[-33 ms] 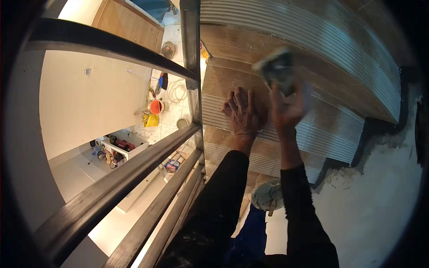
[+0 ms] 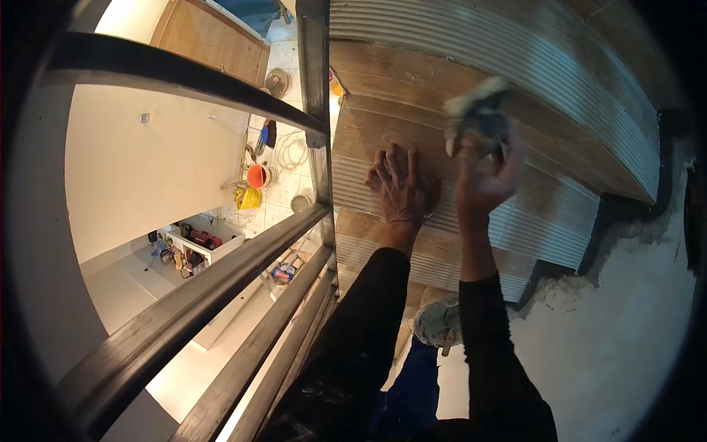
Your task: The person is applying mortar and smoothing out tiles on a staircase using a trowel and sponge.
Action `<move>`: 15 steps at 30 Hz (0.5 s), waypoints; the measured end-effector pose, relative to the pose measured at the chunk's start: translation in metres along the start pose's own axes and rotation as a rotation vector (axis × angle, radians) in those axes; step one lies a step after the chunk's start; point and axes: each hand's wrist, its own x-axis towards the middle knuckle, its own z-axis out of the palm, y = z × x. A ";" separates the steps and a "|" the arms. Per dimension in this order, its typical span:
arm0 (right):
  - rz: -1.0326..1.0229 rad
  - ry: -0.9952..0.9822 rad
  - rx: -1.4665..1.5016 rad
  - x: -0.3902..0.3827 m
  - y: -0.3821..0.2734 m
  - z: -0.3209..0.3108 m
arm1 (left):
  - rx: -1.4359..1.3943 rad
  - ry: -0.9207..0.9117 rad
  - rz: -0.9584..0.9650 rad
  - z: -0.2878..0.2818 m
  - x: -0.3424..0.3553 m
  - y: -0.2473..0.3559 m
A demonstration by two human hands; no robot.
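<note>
My left hand (image 2: pixel 401 188) rests on a wood-look tiled stair tread (image 2: pixel 368 129), fingers apart and slightly bent, with nothing visible in it. To its right, my right hand (image 2: pixel 486 177) holds a blurred, crumpled grey and beige cloth or pad (image 2: pixel 475 110) above the tread. Ribbed pale strips (image 2: pixel 530 66) run along the steps. My foot, in a grey-green shoe (image 2: pixel 434 324), is on a lower step beneath my right forearm.
A metal railing (image 2: pixel 312 66) lines the stairs' left side, above a drop to a tiled floor with buckets (image 2: pixel 258 177), a yellow bundle (image 2: pixel 249 199), hose and tools. A niche (image 2: pixel 206 239) below holds tools. A white wall (image 2: pixel 604 331) borders the steps at right.
My right hand and the cloth have shifted slightly to the right, and the cloth has changed its angle. My left hand stays in place.
</note>
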 end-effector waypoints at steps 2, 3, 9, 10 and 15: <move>0.181 0.296 0.243 0.001 -0.008 0.007 | -0.069 -0.034 -0.014 -0.006 -0.003 0.003; 0.153 0.310 0.226 0.003 -0.010 0.015 | -0.056 -0.042 -0.021 -0.006 -0.003 0.004; -0.060 0.218 -0.037 0.019 -0.024 0.045 | -0.010 0.008 0.027 0.009 -0.005 -0.002; -0.238 0.129 -0.170 0.023 -0.024 0.048 | -0.067 0.043 0.029 0.010 -0.004 -0.004; -0.213 -0.162 -0.073 0.018 -0.021 0.047 | -0.119 0.036 -0.027 0.012 -0.003 -0.003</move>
